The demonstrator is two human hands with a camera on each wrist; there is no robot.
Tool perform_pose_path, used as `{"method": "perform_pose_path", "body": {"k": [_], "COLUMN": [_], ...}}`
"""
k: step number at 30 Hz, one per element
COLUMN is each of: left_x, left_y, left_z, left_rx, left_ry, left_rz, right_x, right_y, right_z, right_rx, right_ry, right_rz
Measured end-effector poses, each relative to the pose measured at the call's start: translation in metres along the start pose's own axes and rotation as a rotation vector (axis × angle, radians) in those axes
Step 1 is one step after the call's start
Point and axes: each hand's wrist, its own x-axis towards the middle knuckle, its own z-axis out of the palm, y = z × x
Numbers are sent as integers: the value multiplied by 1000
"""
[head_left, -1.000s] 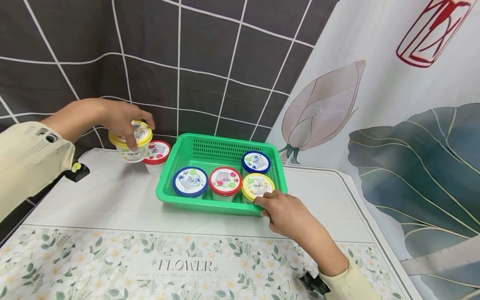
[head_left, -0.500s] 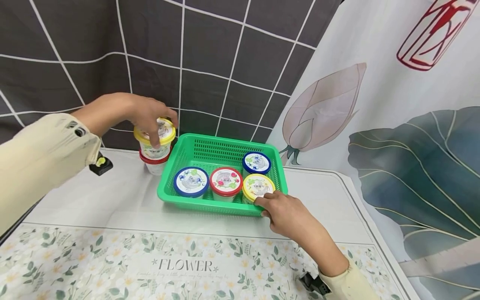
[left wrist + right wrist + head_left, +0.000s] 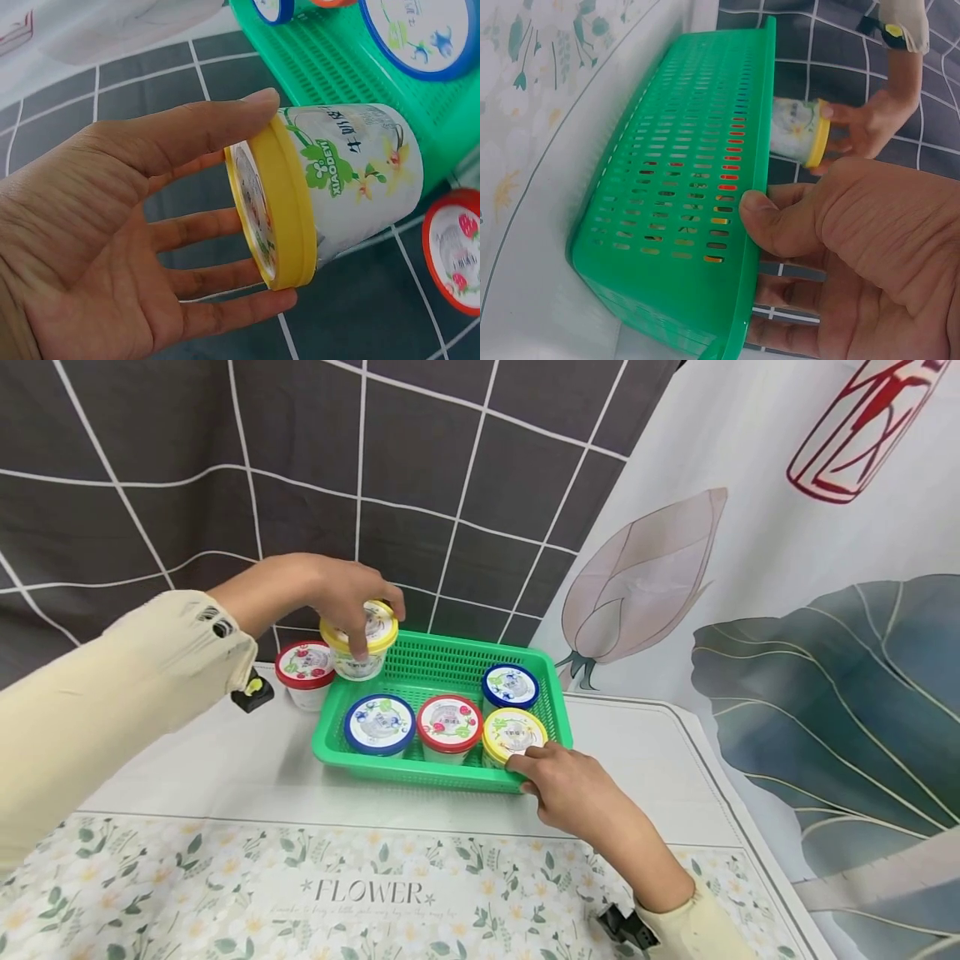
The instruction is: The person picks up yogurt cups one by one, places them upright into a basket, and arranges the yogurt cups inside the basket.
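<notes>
My left hand [image 3: 348, 597] grips a yellow-lidded ice cream cup [image 3: 352, 165] by its lid, thumb on one side and fingers on the other. The cup hangs upright over the back left corner of the green plastic basket [image 3: 442, 647]. With thumb and fingers my right hand [image 3: 573, 785] pinches the basket's front rim near its right corner. Inside the basket stand two blue-lidded cups, one at front left [image 3: 380, 725] and one at back right [image 3: 510, 686]. A red-lidded cup [image 3: 450, 724] and another yellow-lidded cup [image 3: 514, 733] share the front row.
Outside the basket, by its left end, another red-lidded cup [image 3: 306, 667] stands on the white table [image 3: 247, 768]. A flower-printed mat area [image 3: 360, 902] covers the front. Behind hangs a dark grid-patterned cloth [image 3: 300, 468], with a printed pale curtain [image 3: 645, 610] to the right.
My left hand has carried the yellow-lidded cup rightward, past the red-lidded cup on the table, to over the basket's left end. My right hand has stayed at the rim.
</notes>
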Motion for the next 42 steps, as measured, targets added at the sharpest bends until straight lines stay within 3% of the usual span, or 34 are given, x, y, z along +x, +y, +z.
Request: {"method": "perform_pose_path", "body": {"k": [8, 17, 24, 42], "left_x": [12, 34, 52, 74], "left_y": [13, 32, 43, 62], "left_z": [11, 28, 40, 63], "left_rx": [-39, -56, -62, -131], "left_ry": [20, 9, -6, 2], "left_rz": [38, -1, 6, -39], "right_x": [1, -2, -2, -2], "right_y": [-1, -1, -1, -1], "right_z": [0, 2, 1, -1], "right_rx": [10, 8, 2, 2], "right_ry": [12, 26, 32, -2], "right_rz": [0, -8, -3, 5]}}
